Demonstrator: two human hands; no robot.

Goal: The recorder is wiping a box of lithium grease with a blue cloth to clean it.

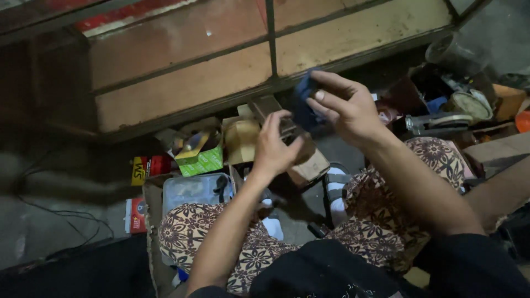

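Patterned trousers point(221, 232) below; left hand point(274, 146) grips perhaps metal part point(287, 128); right hand point(345, 107) pinches soft blue cloth point(303, 102) (crumpled).

Setting: an informal workshop or storage corner. Below the metal-framed wooden panel point(221, 66), small cardboard boxes point(201, 157), tins and spare parts point(469, 105) (mostly blurred) crowd the bare concrete floor point(49, 221).
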